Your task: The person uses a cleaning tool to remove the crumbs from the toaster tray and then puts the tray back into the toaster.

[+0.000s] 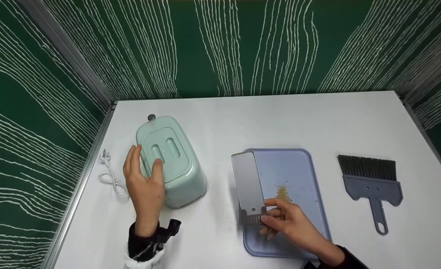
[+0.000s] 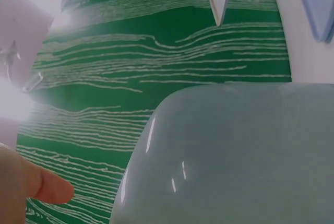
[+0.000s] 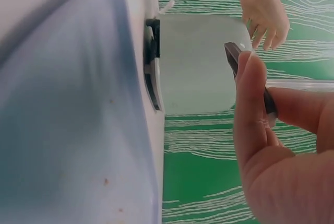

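A mint-green toaster [image 1: 162,149] with a lid over its top stands on the left of the table, its side large in the left wrist view. My left hand [image 1: 144,188] is over its near left edge in the head view, fingers loosely spread and thumb apart from them. Between thumb and fingers, my right hand [image 1: 289,224] pinches the dark slotted end of a flat metal crumb tray [image 1: 248,179]. That crumb tray is above the left side of a blue tray [image 1: 295,164], which has a patch of yellowish crumbs [image 1: 282,193] on it. The right wrist view shows the crumb tray nearly edge-on.
On the right of the white table [image 1: 213,127] lies a grey hand brush [image 1: 372,186] with dark bristles. A white power cord [image 1: 113,179] with its plug is left of the toaster. Green walls with white lines stand behind and beside the table.
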Available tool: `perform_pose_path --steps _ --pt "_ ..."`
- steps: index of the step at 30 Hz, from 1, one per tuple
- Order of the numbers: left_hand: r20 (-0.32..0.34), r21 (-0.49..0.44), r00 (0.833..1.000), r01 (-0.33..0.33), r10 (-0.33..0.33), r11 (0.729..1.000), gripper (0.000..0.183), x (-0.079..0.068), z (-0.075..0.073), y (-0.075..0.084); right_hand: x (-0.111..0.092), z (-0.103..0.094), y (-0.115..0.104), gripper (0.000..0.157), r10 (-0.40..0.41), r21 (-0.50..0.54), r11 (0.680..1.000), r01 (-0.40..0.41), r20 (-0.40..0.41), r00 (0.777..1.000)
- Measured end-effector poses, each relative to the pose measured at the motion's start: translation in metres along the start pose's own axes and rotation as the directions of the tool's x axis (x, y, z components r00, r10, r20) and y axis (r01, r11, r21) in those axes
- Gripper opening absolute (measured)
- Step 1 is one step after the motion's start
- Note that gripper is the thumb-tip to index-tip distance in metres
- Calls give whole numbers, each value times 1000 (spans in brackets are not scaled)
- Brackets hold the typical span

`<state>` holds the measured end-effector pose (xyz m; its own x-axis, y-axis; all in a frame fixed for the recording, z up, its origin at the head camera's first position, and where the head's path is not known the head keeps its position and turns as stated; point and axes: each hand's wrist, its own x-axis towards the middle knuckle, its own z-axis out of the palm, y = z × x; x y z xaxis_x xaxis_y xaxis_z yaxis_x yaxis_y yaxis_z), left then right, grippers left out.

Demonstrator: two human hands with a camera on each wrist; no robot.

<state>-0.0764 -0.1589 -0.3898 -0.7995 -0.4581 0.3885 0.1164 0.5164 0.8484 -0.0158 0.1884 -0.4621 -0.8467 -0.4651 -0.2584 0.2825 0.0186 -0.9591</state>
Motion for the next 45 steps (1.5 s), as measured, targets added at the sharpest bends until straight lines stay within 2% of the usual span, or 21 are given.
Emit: perform_pose_path --steps 3,6,10,14,22,31,35,39,45 --pt "68 73 995 69 -74 995 62 5 -6 -1 1 3 4 57 20 -4 1000 -20 17 1000" --pt "131 139 982 118 -137 983 67 9 -11 -2 2 6 10 56 32 2 999 -33 36 999" --pt "212 191 951 184 -224 964 72 13 -18 -2 4 10 15 53 45 -6 999 -45 69 997" --pt "263 214 927 213 -267 953 75 17 -22 -3 6 15 18 49 67 -3 998 -67 106 992" --pt "344 215 897 213 -278 953 73 21 -25 -5 10 24 22 42 134 33 990 -140 147 980" --pt "397 197 877 206 -270 959 71 21 -22 -7 12 33 31 46 127 31 990 -136 203 971" --pt "417 199 868 203 -270 959 71 22 -22 -7 11 37 34 48 149 53 985 -165 233 961" --pt "426 201 867 187 -257 962 70 23 -22 -8 12 39 35 45 182 68 976 -206 259 949" --pt "431 186 869 176 -241 967 71 23 -22 -9 14 45 36 43 180 100 971 -216 285 941"
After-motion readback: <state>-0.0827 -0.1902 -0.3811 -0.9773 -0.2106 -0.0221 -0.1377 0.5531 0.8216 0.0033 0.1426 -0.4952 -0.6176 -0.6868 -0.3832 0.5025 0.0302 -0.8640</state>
